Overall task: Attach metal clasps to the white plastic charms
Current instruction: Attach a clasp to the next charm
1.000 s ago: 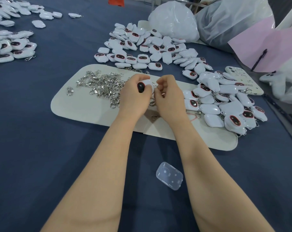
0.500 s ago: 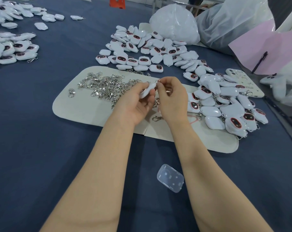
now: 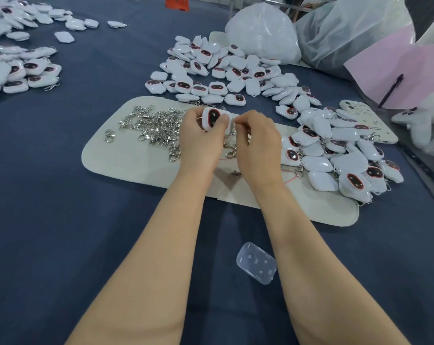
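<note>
Left hand (image 3: 201,143) gripping white charm (image 3: 212,118) by edges, fingers curled, over clasp heap (image 3: 158,125) right end. Right hand (image 3: 258,143) pinching charm's right edge; clasp undiscernible. Charm probably handling light, rigid, slippery.

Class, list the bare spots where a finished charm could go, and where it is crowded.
Bare: the blue cloth between the mat and the far-left charm pile; the mat's near-left corner. Crowded: the mat's middle under clasps, its right end under charms.
</note>
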The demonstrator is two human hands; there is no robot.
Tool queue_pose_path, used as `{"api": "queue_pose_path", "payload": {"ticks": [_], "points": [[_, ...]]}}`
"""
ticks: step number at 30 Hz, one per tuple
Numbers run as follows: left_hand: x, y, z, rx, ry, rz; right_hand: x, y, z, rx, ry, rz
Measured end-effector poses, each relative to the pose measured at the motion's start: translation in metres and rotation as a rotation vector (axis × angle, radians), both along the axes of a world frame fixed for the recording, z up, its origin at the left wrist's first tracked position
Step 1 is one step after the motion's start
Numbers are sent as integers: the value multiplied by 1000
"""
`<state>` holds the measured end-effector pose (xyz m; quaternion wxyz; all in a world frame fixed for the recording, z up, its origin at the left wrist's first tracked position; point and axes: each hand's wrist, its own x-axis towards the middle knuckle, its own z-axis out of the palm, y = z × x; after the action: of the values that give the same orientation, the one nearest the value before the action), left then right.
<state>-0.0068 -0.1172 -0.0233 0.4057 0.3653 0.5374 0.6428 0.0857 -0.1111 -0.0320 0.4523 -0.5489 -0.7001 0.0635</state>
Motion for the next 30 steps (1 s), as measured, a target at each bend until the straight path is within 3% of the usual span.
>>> {"api": "queue_pose_path", "payload": {"ticks": [2,5,9,12,16,23,30], "points": [[1,-1,-2,42,186,50,-2,-1,-3,-69,14,17],[2,0,-5,55,269,62,-2,0,-3,-229,290,79],[4,4,-4,-28,-90,0,2,5,4,-401,753,185],[5,5,-2,-62,-410,-116,2,7,6,-412,919,192],[4,3,1,-64,-596,-196,0,5,6,-427,949,192],[3,4,-2,-105,-473,-165,1,1,9,-423,806,188],[7,3,-2,-122,-428,-178,-4,4,6,-208,693,48]]}}
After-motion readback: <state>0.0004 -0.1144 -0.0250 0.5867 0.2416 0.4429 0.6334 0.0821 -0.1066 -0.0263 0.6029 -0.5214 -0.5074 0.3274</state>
